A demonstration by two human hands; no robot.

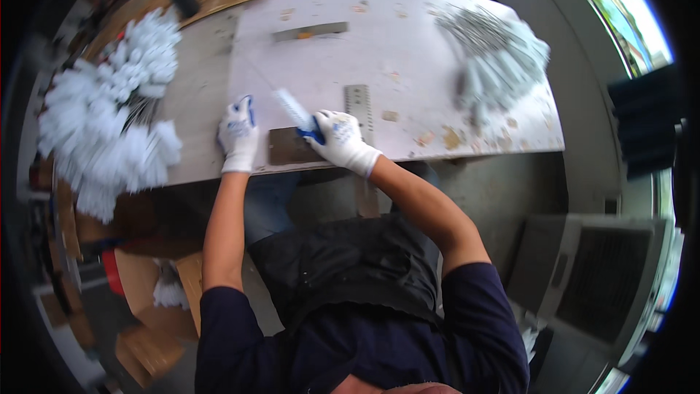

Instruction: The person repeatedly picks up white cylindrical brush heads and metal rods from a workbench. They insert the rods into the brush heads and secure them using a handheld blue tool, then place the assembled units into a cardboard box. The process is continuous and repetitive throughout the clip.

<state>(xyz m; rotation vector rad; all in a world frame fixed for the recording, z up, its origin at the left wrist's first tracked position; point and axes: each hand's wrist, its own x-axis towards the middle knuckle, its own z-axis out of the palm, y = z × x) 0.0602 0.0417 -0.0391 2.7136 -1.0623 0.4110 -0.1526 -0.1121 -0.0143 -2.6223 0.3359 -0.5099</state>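
My right hand (337, 138), in a white glove with blue palm, is closed on the lower end of a slim white brush-like piece (292, 107). A thin wire stem runs from its far end up and left over the table. Beneath that hand lies a flat dark metal plate (289, 147) at the table's near edge. My left hand (239, 133), gloved alike, rests on the tabletop left of the plate. Its fingers look apart with nothing between them, though slightly blurred. A steel ruler (357, 101) lies just beyond my right hand.
Heaped white brush-like pieces (95, 128) cover the table's left side. A bundle of similar pieces with wire stems (499, 58) lies at the far right. A grey metal bar (328, 28) sits farther back on the white tabletop (408, 51). An open cardboard box (138, 284) stands below left.
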